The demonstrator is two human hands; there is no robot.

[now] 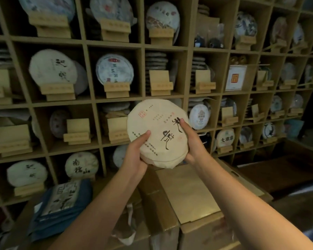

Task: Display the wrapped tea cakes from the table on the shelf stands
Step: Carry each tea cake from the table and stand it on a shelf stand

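Cream-wrapped tea cake (pixel 157 130) with black brush characters and red stamp; tan shelf (pixel 143 46)

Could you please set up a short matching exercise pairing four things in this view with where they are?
Things:
1. wrapped tea cake
2. red-and-white box
3. blue cloth bundle
4. empty wooden stand

Places:
A. shelf cell, right of centre, middle row
B. held in left hand and right hand
C. low at left, below the shelves
D. cell just above the held cake

Pairs: 1-B, 2-A, 3-C, 4-D
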